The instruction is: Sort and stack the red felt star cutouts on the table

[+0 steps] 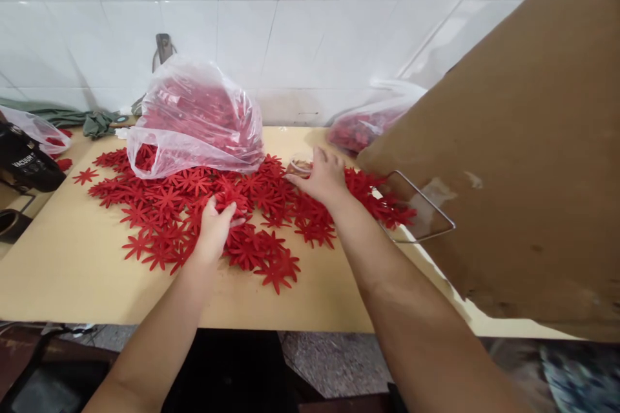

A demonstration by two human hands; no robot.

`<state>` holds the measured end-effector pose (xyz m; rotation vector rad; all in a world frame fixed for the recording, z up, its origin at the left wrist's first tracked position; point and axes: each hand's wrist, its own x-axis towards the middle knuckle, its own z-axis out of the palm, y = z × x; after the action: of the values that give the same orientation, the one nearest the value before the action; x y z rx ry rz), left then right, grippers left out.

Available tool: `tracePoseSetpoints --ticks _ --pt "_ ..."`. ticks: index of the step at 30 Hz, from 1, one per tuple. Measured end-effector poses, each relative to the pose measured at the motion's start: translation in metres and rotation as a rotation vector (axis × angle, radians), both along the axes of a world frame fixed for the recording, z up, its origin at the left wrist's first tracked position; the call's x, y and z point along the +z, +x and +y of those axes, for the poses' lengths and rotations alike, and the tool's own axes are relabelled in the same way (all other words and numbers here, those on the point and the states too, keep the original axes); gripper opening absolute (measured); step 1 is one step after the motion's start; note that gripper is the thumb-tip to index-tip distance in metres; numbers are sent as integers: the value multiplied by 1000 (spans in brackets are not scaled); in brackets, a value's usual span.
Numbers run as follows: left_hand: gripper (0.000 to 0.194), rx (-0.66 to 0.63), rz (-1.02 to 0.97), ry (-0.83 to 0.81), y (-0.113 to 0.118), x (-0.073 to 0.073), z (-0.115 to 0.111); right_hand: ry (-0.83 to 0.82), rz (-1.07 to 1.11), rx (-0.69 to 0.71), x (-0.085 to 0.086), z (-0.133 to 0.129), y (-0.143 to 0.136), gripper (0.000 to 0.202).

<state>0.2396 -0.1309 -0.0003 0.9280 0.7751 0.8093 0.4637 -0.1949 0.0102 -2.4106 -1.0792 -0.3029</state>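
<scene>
Red flower-shaped pieces (167,199) lie in a wide, loose heap across the tan tabletop (320,300). My left hand (217,222) is closed on some of these red pieces at the middle of the heap, thumb toward the right. My right hand (323,177) reaches over the back of the heap, fingers spread, beside a small round clear container (300,166) with brownish contents. Its fingers partly cover the container, and whether they touch it is unclear. Behind my left hand a clear plastic bag (198,116) full of red pieces rests on the heap.
A large brown board (523,142) leans in on the right, with a bent metal wire frame (429,203) at its edge. Another bag of red pieces (361,126) lies at the back. A black bottle (29,158) is at the far left, near a dark green cloth (99,122).
</scene>
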Motion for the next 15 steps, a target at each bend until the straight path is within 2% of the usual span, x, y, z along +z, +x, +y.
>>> tracePoseSetpoints --ticks 2,5,9,15 --pt "18 -21 42 45 4 -3 -5 -106 23 -37 -3 11 14 89" --pt "19 -50 88 133 9 -6 -8 -184 122 -135 -6 24 22 79" --pt "19 -88 132 214 13 -10 -8 -158 127 -194 -9 33 20 48" --pt "24 -113 191 336 14 -13 -10 -81 88 -182 -12 30 3 50"
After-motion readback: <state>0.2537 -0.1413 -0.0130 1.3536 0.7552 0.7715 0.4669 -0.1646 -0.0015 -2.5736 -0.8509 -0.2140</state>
